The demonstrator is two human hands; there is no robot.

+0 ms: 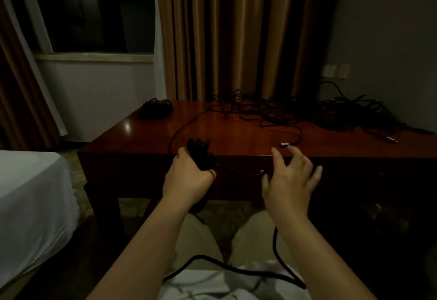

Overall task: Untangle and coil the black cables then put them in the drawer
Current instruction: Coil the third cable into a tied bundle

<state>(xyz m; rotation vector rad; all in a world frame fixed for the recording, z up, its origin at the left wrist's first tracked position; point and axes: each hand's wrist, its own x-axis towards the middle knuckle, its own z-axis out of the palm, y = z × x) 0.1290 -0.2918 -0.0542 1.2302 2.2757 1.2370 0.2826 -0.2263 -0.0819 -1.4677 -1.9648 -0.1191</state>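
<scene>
My left hand (188, 174) grips a coiled bundle of black cable (201, 154) just in front of the desk's front edge. A strand runs from the bundle up across the desk to a tangled heap of black cables (295, 108) at the back right. My right hand (292, 180) hovers with fingers spread in front of the drawer front (246, 165), holding nothing. A metal plug (285, 144) lies on the desk just beyond it. Another coiled black cable (155, 109) sits at the desk's back left corner. A black cable (236, 269) lies across my lap.
The glossy dark wooden desk (142, 134) stands against brown curtains (224, 34). A bed with a white sheet (30, 200) is at the left. A second plug (391, 139) lies at the desk's right. Wall sockets (335, 70) are on the right wall.
</scene>
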